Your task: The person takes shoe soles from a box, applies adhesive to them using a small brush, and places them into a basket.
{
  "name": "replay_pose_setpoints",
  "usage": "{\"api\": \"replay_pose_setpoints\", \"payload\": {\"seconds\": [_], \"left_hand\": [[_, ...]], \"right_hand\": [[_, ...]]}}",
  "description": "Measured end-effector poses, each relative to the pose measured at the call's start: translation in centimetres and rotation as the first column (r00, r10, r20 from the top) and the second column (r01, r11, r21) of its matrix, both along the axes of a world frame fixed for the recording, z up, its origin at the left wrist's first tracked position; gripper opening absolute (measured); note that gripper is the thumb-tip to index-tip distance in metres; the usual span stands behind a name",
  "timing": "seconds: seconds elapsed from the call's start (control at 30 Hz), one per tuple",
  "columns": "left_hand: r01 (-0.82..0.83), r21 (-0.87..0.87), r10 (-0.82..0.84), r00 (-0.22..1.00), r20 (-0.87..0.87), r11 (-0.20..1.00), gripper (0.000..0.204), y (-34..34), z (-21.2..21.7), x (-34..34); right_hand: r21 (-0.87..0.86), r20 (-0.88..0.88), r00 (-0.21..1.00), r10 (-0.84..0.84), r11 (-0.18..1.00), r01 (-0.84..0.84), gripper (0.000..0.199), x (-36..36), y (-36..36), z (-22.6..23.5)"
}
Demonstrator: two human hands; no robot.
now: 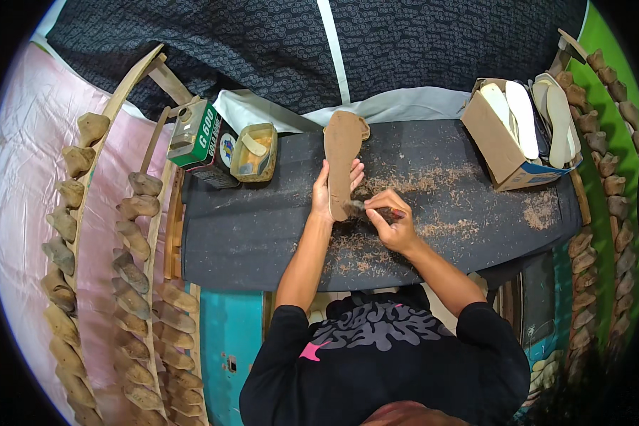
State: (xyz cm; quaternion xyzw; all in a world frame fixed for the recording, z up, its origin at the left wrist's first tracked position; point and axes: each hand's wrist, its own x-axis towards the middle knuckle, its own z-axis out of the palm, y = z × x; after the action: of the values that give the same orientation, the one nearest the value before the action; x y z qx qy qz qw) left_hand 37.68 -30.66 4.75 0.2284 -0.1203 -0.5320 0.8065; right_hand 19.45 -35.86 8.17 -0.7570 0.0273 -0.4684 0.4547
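Observation:
My left hand (322, 190) is wrapped round a brown shoe sole (343, 145), held lengthwise over the table with its wider end away from me. A lighter edge of something (365, 128) shows beside that wide end; I cannot make out what it is. In my right hand (396, 226) a slim tool like a small brush (399, 213) is pinched between fingers and thumb. Its greyish tip is at the narrow, near end of the sole, seemingly touching it. Brown shavings (440, 177) lie scattered around both hands on the dark table cover (241, 234).
A green and black metal can (204, 145) and a yellowish open container (255, 153) stand at the back left. A cardboard box (493, 145) of pale insoles (521, 121) is at the back right. Racks of wooden shoe lasts (131, 266) flank the table on both sides.

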Motion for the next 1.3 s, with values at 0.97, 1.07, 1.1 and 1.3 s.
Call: {"api": "replay_pose_setpoints", "payload": {"seconds": [0.97, 1.07, 1.1, 1.3], "left_hand": [[-0.114, 0.005, 0.112, 0.985, 0.133, 0.993, 0.065, -0.1, 0.0, 0.0], [-0.06, -0.016, 0.061, 0.996, 0.059, 0.998, 0.065, -0.4, 0.1, -0.3], [-0.056, -0.014, 0.057, 0.997, 0.059, 0.998, 0.065, -0.5, 0.3, -0.4], [-0.051, -0.02, 0.053, 0.996, 0.067, 0.998, 0.065, -0.1, 0.7, 0.1]], "right_hand": [[0.093, -0.021, 0.998, 0.052, 0.994, -0.049, 0.003, 2.5, -1.0, 0.8], [0.185, -0.024, 0.999, -0.041, 0.982, 0.045, 0.004, 3.1, -2.0, 1.3], [0.143, -0.021, 0.996, -0.089, 0.986, 0.091, 0.004, 3.2, -2.5, 1.8], [0.224, 0.0, 0.999, -0.054, 0.973, 0.053, 0.003, 2.8, -1.3, 0.4]]}}
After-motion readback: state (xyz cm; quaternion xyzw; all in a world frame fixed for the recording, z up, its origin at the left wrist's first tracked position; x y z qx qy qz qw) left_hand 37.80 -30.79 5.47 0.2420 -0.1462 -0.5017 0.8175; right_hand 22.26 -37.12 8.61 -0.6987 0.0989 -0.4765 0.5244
